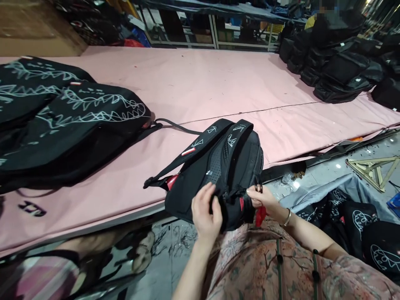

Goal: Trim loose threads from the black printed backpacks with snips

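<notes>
Your right hand (pixel 261 198) grips small black scissors (pixel 258 186) and something red beside a black backpack (pixel 215 171), while your left (pixel 206 210), fingers curled and narrowly parted, meets its near edge. The pack lies straps-up across the pink table's (pixel 200 79) near edge, right of larger backpacks (pixel 93 121).

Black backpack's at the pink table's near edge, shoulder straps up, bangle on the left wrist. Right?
No: the bangle is on the wrist of the right hand, per the head view. Rest holds: black backpack at near edge of the pink table, shoulder straps up.
</notes>
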Action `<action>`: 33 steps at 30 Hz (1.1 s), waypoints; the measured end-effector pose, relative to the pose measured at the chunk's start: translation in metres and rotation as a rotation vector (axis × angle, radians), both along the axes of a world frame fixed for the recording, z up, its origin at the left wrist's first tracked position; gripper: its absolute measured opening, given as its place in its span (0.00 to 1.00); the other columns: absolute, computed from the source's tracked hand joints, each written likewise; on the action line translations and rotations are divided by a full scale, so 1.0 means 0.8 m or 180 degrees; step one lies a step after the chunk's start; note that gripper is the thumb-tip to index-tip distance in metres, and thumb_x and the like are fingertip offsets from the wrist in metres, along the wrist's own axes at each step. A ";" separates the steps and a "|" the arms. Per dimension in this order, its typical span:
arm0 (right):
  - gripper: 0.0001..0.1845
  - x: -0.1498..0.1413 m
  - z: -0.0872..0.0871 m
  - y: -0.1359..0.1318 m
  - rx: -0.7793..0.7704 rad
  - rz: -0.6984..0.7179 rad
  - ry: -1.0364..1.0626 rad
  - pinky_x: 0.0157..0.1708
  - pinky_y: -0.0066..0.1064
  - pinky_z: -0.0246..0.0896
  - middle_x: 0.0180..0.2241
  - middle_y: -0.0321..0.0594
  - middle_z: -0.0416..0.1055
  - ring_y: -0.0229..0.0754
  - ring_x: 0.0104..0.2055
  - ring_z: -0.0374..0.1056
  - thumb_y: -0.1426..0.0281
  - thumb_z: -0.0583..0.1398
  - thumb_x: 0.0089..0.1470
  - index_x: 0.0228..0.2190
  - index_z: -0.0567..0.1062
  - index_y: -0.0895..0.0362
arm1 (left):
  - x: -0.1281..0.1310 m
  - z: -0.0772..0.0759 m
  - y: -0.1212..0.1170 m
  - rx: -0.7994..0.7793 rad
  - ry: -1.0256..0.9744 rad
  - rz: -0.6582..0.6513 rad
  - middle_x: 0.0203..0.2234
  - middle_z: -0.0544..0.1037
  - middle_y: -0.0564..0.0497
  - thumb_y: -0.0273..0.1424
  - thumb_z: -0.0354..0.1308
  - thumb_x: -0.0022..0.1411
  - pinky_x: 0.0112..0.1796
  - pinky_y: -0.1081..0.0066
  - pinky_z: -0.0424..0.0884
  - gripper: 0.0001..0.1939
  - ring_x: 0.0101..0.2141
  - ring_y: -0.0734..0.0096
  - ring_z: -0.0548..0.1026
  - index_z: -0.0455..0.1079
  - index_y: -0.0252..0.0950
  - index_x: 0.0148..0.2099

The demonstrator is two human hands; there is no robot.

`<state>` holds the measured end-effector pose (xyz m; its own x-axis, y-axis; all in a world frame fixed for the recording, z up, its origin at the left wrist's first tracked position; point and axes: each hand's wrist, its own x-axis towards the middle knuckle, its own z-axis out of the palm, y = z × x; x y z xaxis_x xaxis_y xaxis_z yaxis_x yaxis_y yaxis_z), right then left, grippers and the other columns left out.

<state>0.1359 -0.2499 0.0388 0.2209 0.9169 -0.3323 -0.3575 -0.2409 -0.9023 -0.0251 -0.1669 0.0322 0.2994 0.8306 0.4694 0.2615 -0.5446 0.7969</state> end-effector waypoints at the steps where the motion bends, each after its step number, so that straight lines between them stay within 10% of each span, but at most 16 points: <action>1: 0.22 0.000 0.007 0.007 -0.0068 0.0057 0.0367 0.13 0.22 0.34 0.11 0.21 0.45 0.26 0.13 0.38 0.54 0.63 0.39 0.20 0.60 0.56 | -0.003 -0.003 -0.008 0.0580 0.0267 -0.0187 0.50 0.69 0.44 0.26 0.55 0.54 0.52 0.58 0.59 0.17 0.51 0.60 0.66 0.70 0.43 0.47; 5: 0.22 -0.007 0.017 0.030 -0.0259 0.0535 0.0886 0.13 0.21 0.30 0.12 0.21 0.47 0.24 0.13 0.38 0.57 0.67 0.34 0.21 0.61 0.57 | -0.007 -0.004 -0.034 0.1729 0.0752 -0.0833 0.48 0.71 0.49 0.24 0.56 0.54 0.55 0.53 0.51 0.18 0.51 0.60 0.64 0.73 0.52 0.43; 9: 0.21 -0.021 -0.006 0.040 -0.0379 0.0339 0.0557 0.13 0.21 0.32 0.12 0.21 0.47 0.24 0.13 0.40 0.60 0.65 0.35 0.19 0.58 0.56 | -0.012 0.046 -0.039 0.0293 -0.0041 -0.1103 0.39 0.77 0.50 0.27 0.48 0.60 0.52 0.53 0.58 0.17 0.46 0.61 0.71 0.71 0.48 0.47; 16: 0.20 -0.028 -0.044 0.023 -0.0208 0.0225 -0.0389 0.17 0.23 0.36 0.13 0.25 0.49 0.27 0.17 0.44 0.62 0.63 0.35 0.14 0.57 0.57 | -0.046 0.138 -0.009 -0.1276 -0.2532 0.1083 0.20 0.71 0.58 0.34 0.56 0.57 0.31 0.68 0.71 0.06 0.24 0.74 0.71 0.70 0.40 0.29; 23: 0.09 -0.016 -0.024 -0.003 0.0155 -0.0174 -0.1699 0.25 0.25 0.54 0.22 0.31 0.61 0.35 0.26 0.58 0.64 0.58 0.46 0.27 0.67 0.57 | -0.036 0.095 -0.011 -0.3080 -0.1635 -0.0101 0.17 0.70 0.56 0.38 0.63 0.48 0.15 0.79 0.55 0.16 0.13 0.83 0.60 0.70 0.33 0.37; 33: 0.08 -0.033 0.051 0.013 0.1288 0.0178 -0.3065 0.30 0.26 0.60 0.29 0.38 0.70 0.36 0.31 0.66 0.66 0.57 0.53 0.34 0.71 0.57 | -0.018 0.072 -0.031 -0.3107 -0.1045 -0.0419 0.10 0.67 0.56 0.40 0.59 0.51 0.14 0.77 0.57 0.14 0.11 0.79 0.61 0.70 0.33 0.27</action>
